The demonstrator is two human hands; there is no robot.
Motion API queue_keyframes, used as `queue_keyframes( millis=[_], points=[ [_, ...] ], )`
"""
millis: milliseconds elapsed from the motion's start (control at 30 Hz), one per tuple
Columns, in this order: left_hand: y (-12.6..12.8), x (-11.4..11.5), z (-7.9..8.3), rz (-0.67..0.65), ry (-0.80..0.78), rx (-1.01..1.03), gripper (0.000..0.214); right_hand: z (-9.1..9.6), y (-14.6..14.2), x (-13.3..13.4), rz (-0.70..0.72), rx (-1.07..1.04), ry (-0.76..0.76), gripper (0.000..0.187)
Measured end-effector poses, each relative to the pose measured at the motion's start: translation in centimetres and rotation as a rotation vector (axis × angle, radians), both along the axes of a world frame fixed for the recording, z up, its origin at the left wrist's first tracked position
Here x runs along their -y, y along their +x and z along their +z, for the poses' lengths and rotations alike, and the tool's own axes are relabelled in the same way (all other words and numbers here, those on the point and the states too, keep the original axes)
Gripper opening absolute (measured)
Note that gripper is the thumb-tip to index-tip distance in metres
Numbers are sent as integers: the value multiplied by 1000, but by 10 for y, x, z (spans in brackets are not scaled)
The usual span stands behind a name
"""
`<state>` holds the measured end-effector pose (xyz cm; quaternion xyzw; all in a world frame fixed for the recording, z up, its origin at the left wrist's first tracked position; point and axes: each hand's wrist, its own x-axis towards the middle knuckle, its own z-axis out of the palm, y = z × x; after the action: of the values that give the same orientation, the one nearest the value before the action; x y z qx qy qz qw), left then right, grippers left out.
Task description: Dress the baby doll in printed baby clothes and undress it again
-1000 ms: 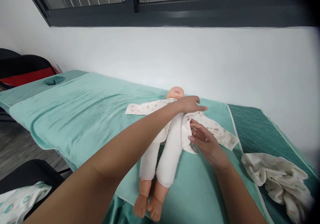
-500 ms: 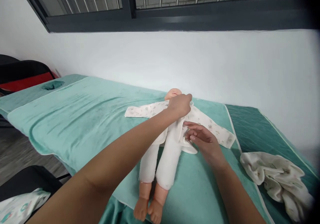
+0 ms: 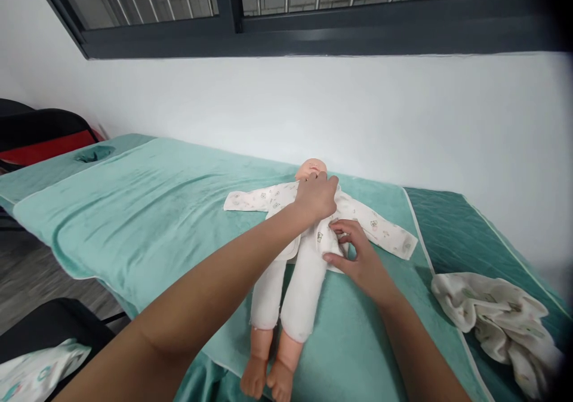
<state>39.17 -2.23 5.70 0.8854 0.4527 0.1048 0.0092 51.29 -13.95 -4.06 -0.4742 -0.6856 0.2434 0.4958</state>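
Right hand (image 3: 360,263) now on doll's shirt (image 3: 380,230)

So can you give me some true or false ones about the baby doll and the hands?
1. The plastic baby doll lies face up on the teal towel. True.
2. The doll wears socks. False: its feet are bare below white trousers.
3. The right hand pinches the lower edge of the doll's white printed top. True.
4. The left hand holds the crumpled printed cloth. False: the left hand is on the doll's chest near the neck, and the crumpled printed cloth lies apart at the right, untouched.
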Motion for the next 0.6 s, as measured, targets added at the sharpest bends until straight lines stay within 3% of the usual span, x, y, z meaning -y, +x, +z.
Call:
queue_keyframes(
  millis=[167, 433, 600],
  points=[
    [-5, -7, -2, 24, 22, 129, 35, 3, 2, 5, 65, 27, -35, 50],
    [-33, -28, -11, 222, -158, 740, 16, 10, -4, 14, 120, 96, 22, 34],
    [-44, -27, -22, 225, -223, 819, 20, 10, -7, 16, 73, 182, 113, 29]
  ],
)
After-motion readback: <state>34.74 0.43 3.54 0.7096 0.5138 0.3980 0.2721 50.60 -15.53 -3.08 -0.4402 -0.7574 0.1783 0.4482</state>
